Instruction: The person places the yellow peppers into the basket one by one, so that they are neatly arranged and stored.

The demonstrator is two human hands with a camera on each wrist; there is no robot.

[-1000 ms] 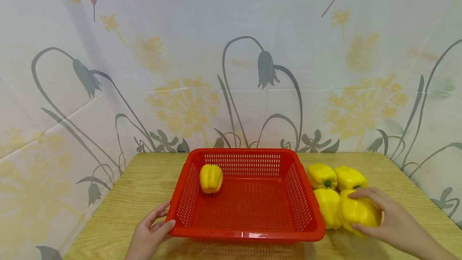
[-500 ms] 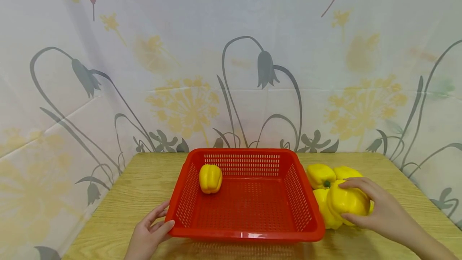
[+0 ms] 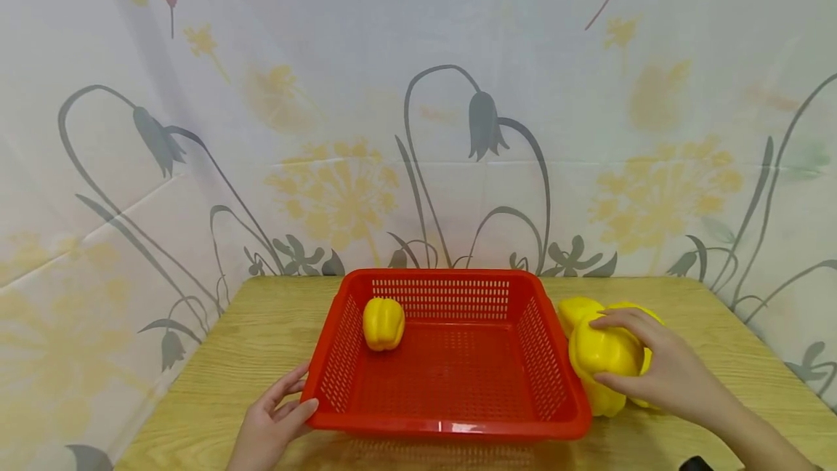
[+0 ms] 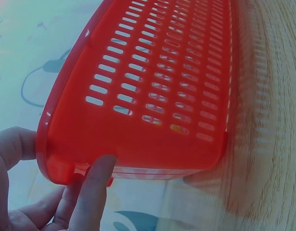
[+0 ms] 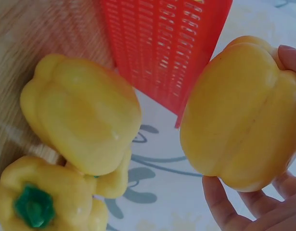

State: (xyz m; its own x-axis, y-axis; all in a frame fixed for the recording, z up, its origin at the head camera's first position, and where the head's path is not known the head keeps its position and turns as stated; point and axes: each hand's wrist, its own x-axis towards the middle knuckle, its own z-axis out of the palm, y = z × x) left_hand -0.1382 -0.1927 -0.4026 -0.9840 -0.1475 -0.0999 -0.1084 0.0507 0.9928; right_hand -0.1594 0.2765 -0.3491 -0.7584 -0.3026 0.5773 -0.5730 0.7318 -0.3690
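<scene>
A red plastic basket point(image 3: 418, 426) with slotted walls stands on the table. Inside it, toward the back left, sits a yellow bell pepper point(image 3: 383, 324). My left hand point(image 3: 268, 424) grips the basket's front left corner, thumb on the rim and fingers against the outer wall. Just beyond the right rim, my right hand point(image 3: 676, 373) holds another yellow bell pepper point(image 5: 241, 115) between thumb and fingers, raised over the others. Beneath it lie more yellow peppers point(image 5: 80, 115), partly hidden by the hand in the head view; one shows a green stem point(image 5: 34, 204).
The wooden table point(image 3: 196, 391) has its back edge against a pale curtain point(image 3: 418, 35) printed with flowers. At the bottom right, a small black object point(image 3: 694, 464) pokes into the head view.
My right hand has lifted the bell pepper off the table and carried it left and up, toward the basket's right rim. The left hand and basket have stayed in place.
</scene>
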